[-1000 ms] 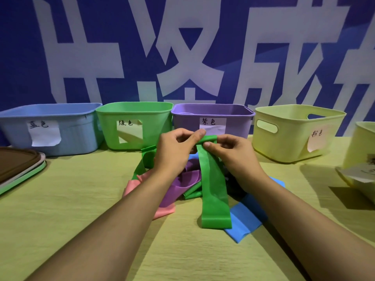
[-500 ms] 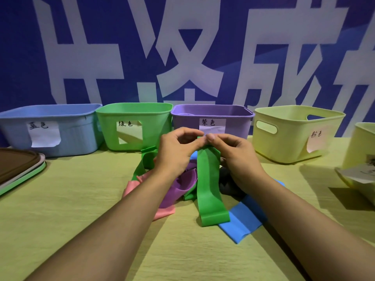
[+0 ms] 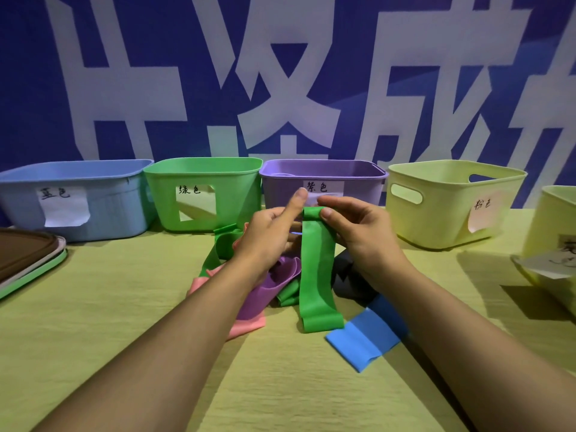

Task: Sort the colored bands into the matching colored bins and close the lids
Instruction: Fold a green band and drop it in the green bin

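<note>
Nearest the camera, two bare forearms reach fwd over the yellow-green table (image 3: 93,338). Just ahead of them lies a flat blue rubber band strip (image 3: 363,341) on the right, its far end under the right forearm, and a flat pink rubber band (image 3: 247,327) on the left, partly under a crumpled purple rubber band (image 3: 271,288). A dark grey/black band (image 3: 346,275) sits beside the right wrist. Above the pile, a wide green rubber loop band (image 3: 316,275) hangs down, its lower end resting on the table w/ the blue strip just beside it. The right hand (image 3: 364,232) pinches the loop's top fold, thumb in front, fingers behind. The left hand (image 3: 271,235) is at the same fold, thumb raised; whether it grips the band can't be told. A second green band (image 3: 223,247) trails off behind the left hand. At far left, stacked lids (image 3: 28,260), brown on top, green edge below. Farther back, a row of open plastic bins w/ paper labels: light blue bin (image 3: 103,210), green bin (image 3: 230,188), purple bin (image 3: 358,188), pale yellow bin (image 3: 445,213), and another pale yellow bin (image 3: 554,219) cut off at right. Behind: blue banner w/ white characters (image 3: 286,88).
</note>
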Motion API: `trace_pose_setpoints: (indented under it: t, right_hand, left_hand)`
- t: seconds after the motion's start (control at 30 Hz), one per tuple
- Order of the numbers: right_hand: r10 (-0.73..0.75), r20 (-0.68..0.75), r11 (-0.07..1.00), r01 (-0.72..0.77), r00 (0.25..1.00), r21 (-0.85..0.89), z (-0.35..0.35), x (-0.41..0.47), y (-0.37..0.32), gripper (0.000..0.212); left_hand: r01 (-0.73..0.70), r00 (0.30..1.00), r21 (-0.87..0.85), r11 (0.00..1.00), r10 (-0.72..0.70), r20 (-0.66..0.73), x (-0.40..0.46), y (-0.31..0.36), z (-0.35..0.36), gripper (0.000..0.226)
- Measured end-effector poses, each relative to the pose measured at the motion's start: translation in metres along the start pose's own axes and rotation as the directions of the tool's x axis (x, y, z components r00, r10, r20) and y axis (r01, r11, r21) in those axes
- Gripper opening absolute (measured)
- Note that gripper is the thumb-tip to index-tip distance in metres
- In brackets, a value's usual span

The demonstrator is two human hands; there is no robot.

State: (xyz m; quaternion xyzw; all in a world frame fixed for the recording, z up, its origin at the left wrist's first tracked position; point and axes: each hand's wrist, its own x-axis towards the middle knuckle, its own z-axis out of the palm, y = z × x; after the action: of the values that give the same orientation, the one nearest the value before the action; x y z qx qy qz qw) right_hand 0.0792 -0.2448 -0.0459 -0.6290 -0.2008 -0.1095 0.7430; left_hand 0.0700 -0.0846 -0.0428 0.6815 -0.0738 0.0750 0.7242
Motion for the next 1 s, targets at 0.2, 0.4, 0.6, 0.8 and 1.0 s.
trace_pose_setpoints:
  t: [0.2,0.4,0.6,0.8,1.0]
  right_hand:
    - [-0.118,0.082,0.982,0.129,0.99,-0.142,0.001,-0.001,-0.001,0.032]
    - [-0.158,0.121,0.967,0.178,0.98,-0.18,0.003,-0.003,-0.001,0.039]
    - [-0.067,0.116,0.997,0.071,0.991,-0.033,0.003,-0.004,-0.002,0.037]
    - [0.105,-0.044,0.987,-0.109,0.994,-0.115,0.004,-0.007,-0.006,0.044]
    - [0.104,-0.105,0.937,-0.133,0.989,-0.322,0.003,-0.011,-0.01,0.074]
  left_hand:
    - [0.023,1.0,0.148,0.989,-0.021,-0.017,0.003,-0.007,-0.002,0.063]
    - [-0.055,0.998,0.204,0.978,0.059,-0.018,0.003,-0.009,-0.001,0.065]
    - [-0.086,0.996,0.069,0.994,0.085,0.01,0.0,-0.009,0.001,0.069]
    - [-0.088,0.995,0.025,0.996,0.087,0.056,0.004,-0.015,0.0,0.072]
    - [-0.072,0.995,-0.043,0.996,0.075,0.07,0.0,-0.01,0.002,0.043]
